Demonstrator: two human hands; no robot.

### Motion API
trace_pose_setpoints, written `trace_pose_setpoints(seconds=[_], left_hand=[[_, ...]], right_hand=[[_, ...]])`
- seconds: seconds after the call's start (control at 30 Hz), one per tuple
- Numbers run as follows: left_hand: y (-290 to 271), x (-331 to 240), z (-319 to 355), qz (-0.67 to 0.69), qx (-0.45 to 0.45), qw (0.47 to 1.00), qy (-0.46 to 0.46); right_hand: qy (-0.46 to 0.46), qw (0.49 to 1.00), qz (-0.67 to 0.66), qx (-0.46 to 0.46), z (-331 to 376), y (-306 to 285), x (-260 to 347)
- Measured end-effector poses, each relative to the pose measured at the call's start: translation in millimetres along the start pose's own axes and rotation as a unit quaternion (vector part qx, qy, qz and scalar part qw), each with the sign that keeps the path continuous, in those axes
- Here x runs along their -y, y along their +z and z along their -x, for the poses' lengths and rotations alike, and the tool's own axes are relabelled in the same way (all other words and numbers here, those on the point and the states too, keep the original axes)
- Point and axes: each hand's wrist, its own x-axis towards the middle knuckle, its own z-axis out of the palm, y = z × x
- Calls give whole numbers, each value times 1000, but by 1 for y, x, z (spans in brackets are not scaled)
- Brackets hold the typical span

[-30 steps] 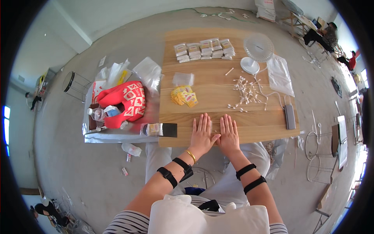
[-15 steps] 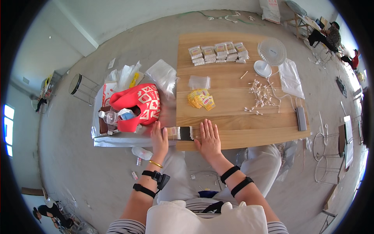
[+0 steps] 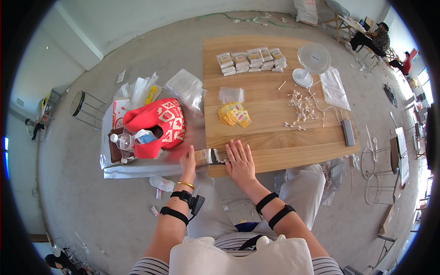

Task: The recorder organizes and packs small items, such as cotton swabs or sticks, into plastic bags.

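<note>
Between my hands, a small clear pack of cotton swabs (image 3: pixel 202 157) with a yellow-and-white label lies by the table's near left edge. Right of it is a black strip (image 3: pixel 215 156), then a row of bare cotton swabs (image 3: pixel 222 155). My right hand (image 3: pixel 240 164) lies flat, fingers stretched out, over the right end of that row. At the left end of the pack is my left hand (image 3: pixel 187 163); its thumb side touches or nearly touches the pack, and its other fingers are smeared by motion. Yellow label cards (image 3: pixel 235 114) and clear little bags (image 3: pixel 231 95) lie farther back.
Stacked swab packs (image 3: pixel 251 59) stand at the table's back. Loose swabs (image 3: pixel 302 107), a white fan (image 3: pixel 303 78), its cable and a grey power bank (image 3: pixel 348 133) are to the right. Left, a lower surface bears a red neck pillow (image 3: pixel 174 121) and a bottle (image 3: pixel 124 141).
My left hand's fingers, stretched forward earlier, are now blurred beside the pack. My right hand remains flat on the swabs. The whole view has shifted slightly.
</note>
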Motion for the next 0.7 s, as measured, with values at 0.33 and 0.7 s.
trace_pose_setpoints(seconds=[0.33,0.7], left_hand=[[7,-23,15,50,-6,994,93],[-15,-15,-2,-91,36,982,161]], right_hand=[[-16,998,-58,18,-16,8,45],[-8,998,-27,53,-15,-2,32]])
